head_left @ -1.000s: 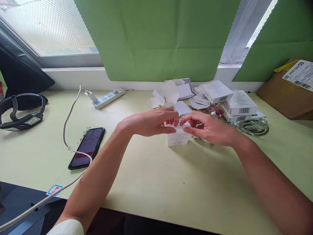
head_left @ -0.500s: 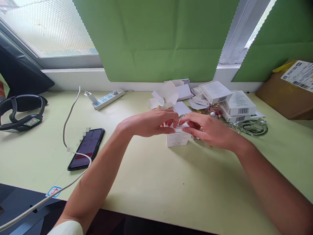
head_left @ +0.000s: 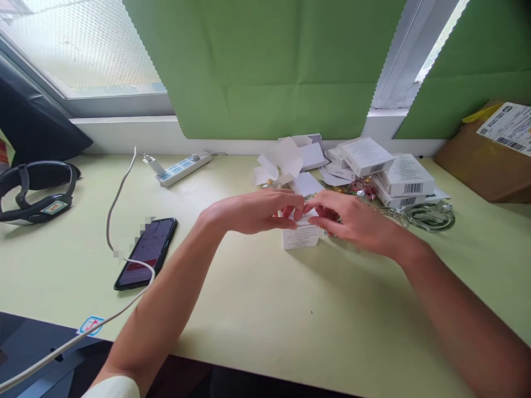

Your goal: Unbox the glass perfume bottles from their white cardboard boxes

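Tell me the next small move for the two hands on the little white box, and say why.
Probably press the top flap flat. The small white cardboard box stands upright on the pale green table, and both the left hand and right hand pinch its top edge, fingertips meeting there.

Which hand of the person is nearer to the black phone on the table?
Left. The left hand rests on the small white box, right of the phone. The right hand is on the box's far side, further from the phone.
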### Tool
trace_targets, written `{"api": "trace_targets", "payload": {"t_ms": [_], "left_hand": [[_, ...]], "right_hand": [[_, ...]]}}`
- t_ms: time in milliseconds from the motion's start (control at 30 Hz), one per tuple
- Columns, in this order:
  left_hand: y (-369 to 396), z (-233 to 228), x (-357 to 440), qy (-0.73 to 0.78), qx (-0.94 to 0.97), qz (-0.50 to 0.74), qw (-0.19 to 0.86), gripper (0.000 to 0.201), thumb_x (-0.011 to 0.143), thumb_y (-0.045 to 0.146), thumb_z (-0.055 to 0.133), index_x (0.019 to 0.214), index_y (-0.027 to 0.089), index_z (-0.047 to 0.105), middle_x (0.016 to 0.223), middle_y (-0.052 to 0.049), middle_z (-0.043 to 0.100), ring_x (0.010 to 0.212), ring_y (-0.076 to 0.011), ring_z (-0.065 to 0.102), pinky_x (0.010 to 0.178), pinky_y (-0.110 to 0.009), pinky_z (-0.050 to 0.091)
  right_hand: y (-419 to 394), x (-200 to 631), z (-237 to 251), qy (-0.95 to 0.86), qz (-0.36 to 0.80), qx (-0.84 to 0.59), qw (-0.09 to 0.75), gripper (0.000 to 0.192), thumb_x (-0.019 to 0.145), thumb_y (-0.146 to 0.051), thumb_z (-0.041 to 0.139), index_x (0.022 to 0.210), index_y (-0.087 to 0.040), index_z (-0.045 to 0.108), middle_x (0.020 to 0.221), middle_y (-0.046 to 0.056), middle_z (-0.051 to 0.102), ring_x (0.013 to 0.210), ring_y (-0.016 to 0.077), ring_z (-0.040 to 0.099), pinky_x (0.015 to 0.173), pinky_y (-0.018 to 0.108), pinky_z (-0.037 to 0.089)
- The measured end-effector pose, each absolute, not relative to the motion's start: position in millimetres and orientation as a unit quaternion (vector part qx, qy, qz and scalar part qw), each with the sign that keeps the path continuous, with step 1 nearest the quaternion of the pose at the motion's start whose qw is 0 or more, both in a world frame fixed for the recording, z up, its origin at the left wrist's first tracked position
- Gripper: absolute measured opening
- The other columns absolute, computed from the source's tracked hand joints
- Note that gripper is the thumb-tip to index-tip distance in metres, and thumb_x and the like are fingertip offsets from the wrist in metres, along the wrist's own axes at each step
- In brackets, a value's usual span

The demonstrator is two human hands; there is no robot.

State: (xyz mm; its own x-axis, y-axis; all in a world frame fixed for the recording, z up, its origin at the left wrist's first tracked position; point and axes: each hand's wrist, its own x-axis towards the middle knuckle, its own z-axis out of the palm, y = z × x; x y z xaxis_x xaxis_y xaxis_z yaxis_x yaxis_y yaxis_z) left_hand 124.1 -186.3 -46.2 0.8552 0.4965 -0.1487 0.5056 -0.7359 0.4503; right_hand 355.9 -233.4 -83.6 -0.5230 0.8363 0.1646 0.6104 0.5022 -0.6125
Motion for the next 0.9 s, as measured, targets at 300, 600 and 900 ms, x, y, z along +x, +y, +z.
{"api": "trace_targets", "payload": {"t_ms": [300,600,900], "left_hand": [[-184,-45,123,0.273,0.920,-0.012,0.282,0.018,0.096,0.036,0.048,0.098,0.022,0.060,0.099,-0.004,0.062,0.084,-0.0139,0.057,0.064,-0.025,0.040],[-183,-47,125,0.281,0.915,-0.018,0.290,0.017,0.095,0.035,0.049,0.097,0.022,0.060,0.097,-0.003,0.062,0.084,-0.0142,0.056,0.062,-0.024,0.038],[-173,-53,123,0.280,0.892,-0.021,0.355,0.020,0.092,0.041,0.053,0.101,0.024,0.057,0.105,-0.001,0.061,0.091,-0.0141,0.055,0.068,-0.025,0.042]], "right_hand": [[-235,356,-81,-0.778,0.353,-0.474,0.213,0.034,0.096,-0.049,0.048,0.118,-0.026,0.059,0.088,0.003,0.060,0.070,0.0146,0.056,0.063,0.029,0.041],[-235,354,-82,-0.784,0.331,-0.481,0.210,0.030,0.095,-0.043,0.049,0.116,-0.026,0.062,0.087,0.001,0.055,0.071,0.0143,0.051,0.064,0.030,0.040],[-233,352,-84,-0.764,0.354,-0.497,0.210,0.031,0.093,-0.043,0.050,0.117,-0.025,0.061,0.095,0.003,0.054,0.075,0.0153,0.051,0.067,0.031,0.043]]}}
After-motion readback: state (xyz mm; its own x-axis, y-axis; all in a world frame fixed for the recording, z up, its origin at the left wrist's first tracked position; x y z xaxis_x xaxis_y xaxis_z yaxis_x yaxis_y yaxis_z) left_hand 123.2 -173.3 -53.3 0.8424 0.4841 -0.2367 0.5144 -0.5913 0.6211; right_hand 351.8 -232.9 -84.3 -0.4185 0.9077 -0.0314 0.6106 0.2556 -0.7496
